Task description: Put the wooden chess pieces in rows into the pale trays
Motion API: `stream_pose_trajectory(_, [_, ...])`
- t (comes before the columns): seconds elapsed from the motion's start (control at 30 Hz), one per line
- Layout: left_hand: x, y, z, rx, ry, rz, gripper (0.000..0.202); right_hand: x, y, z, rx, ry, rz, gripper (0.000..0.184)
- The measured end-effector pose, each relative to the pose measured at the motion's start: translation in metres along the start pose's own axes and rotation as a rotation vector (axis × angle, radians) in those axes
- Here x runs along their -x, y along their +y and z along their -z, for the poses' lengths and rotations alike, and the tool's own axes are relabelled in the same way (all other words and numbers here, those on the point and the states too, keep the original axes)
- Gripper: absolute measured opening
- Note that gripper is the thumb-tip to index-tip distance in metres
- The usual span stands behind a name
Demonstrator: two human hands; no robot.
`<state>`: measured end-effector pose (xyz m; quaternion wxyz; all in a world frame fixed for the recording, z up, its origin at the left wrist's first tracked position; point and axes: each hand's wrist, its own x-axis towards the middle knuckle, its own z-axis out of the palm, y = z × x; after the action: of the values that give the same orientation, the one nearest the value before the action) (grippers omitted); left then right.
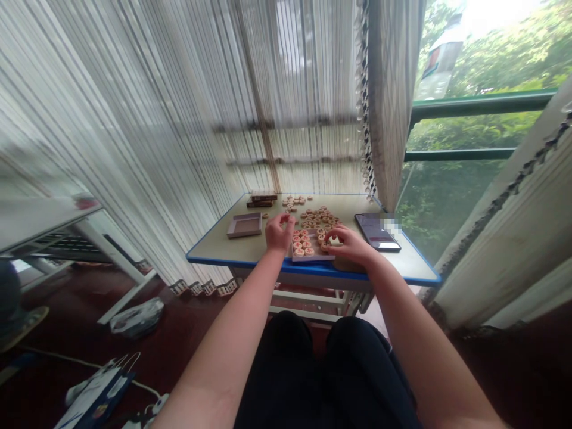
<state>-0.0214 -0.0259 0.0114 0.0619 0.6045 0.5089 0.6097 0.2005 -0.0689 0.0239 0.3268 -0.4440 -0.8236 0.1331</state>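
A shallow open box lies at the table's front edge, between my two hands. Red-marked round Chinese chess pieces stand in rows in its left part, and a few more sit along its right side. My right hand reaches over the box's right side, thumb and fingertips pinched on a Chinese chess piece. Just off the box's far left corner, my left hand hovers with curled fingers; whatever is between the fingertips is hidden. Behind the box is a loose heap of Chinese chess pieces.
An empty box half lies left on the blue-edged table. Dark small boxes and scattered pieces are at the back. A tablet lies right. Curtains hang behind; bags and cables are on the floor.
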Motion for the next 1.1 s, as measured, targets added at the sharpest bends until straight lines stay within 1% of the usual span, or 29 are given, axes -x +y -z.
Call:
stream_pose_trajectory(0.13, [-0.003, -0.003, -0.002, 0.007, 0.003, 0.04, 0.023, -0.001, 0.003, -0.003, 0.0, -0.013, 0.006, 0.021])
stream_pose_trajectory(0.3, [-0.003, -0.003, -0.002, 0.039, 0.018, 0.054, 0.021, -0.001, 0.007, -0.004, -0.017, -0.009, 0.037, 0.024])
stream_pose_trajectory(0.47, [-0.003, -0.002, -0.001, 0.044, 0.018, 0.05, 0.02, -0.001, 0.007, -0.004, -0.025, 0.007, 0.034, 0.028])
stream_pose_trajectory(0.7, [-0.003, -0.001, 0.0, 0.038, 0.012, 0.056, 0.019, 0.0, 0.004, -0.004, -0.017, 0.014, 0.053, 0.019])
stream_pose_trajectory(0.9, [-0.004, 0.0, 0.0, 0.019, 0.019, 0.085, 0.017, 0.0, 0.004, -0.003, -0.026, 0.035, 0.057, 0.021])
stream_pose_trajectory(1.0, [-0.005, -0.001, -0.001, 0.013, 0.029, 0.104, 0.019, 0.0, 0.005, -0.002, -0.045, 0.091, 0.037, 0.023])
stream_pose_trajectory(1.03, [-0.006, -0.002, -0.001, 0.013, 0.033, 0.108, 0.021, -0.001, 0.007, -0.002, -0.046, 0.14, 0.02, 0.024])
stream_pose_trajectory(1.1, [-0.006, -0.003, -0.002, 0.011, 0.036, 0.117, 0.023, -0.005, 0.015, -0.004, -0.025, 0.279, -0.045, 0.027])
